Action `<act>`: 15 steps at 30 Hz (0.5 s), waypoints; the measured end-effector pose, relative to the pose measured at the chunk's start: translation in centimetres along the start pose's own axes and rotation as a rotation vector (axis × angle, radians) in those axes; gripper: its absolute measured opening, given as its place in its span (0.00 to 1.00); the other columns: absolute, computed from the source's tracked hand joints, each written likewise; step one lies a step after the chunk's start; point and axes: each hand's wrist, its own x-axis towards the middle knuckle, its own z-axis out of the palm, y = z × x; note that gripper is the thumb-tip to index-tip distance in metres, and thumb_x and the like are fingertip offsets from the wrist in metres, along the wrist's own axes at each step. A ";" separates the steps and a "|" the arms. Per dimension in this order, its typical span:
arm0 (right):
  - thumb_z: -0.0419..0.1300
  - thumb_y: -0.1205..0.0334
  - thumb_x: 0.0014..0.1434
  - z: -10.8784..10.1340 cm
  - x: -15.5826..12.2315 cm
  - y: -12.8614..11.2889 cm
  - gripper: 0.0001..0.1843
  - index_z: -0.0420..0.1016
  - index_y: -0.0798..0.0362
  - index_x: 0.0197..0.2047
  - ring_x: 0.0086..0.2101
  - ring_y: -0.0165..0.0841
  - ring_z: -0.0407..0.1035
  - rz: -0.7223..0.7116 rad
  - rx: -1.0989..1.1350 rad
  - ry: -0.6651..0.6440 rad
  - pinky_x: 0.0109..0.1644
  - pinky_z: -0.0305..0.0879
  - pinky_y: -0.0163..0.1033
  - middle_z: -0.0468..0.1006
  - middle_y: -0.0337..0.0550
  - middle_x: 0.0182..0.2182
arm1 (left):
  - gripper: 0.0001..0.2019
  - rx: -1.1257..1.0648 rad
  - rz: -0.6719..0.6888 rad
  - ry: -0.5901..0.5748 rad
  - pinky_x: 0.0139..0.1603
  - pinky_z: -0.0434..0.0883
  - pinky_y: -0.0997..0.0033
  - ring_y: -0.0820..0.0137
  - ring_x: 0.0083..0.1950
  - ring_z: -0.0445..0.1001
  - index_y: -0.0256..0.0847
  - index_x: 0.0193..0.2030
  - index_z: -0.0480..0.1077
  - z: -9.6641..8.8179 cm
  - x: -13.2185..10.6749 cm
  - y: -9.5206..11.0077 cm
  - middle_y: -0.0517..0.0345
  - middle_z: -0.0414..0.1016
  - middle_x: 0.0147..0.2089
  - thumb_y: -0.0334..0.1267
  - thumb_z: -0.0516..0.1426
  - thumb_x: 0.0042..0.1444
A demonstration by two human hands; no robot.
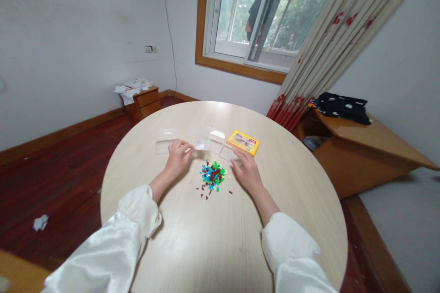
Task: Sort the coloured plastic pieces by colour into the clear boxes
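Observation:
A heap of small blue, green and brown building bricks [213, 175] lies on the round table, with several loose brown pieces at its near side. My left hand [178, 159], left of the heap and beyond it, pinches the edge of a clear plastic box [202, 143] between thumb and fingers. My right hand [246, 169] is at the heap's far right, fingers apart, the tips touching another clear plastic box [227, 154]. Just beyond that hand is a yellow box [243, 142] with a printed picture. More clear containers [165, 145] stand at the far left.
The round table [206, 247] has a pale wood-grain top. A wooden desk [381, 146] with black patterned cloth [343, 107] is at the right, beside a long curtain [330, 36]. A small cabinet [147, 100] with papers stands beyond the table at the left.

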 end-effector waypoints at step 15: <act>0.52 0.59 0.63 -3.9 -1.7 -1.4 0.11 0.72 0.53 0.35 0.29 0.35 0.64 0.004 -0.083 0.025 0.35 0.61 0.41 0.74 0.44 0.27 | 0.17 -0.216 0.263 -0.341 0.51 0.64 0.61 0.64 0.47 0.68 0.43 0.54 0.69 1.5 1.0 4.2 0.50 0.70 0.45 0.36 0.50 0.60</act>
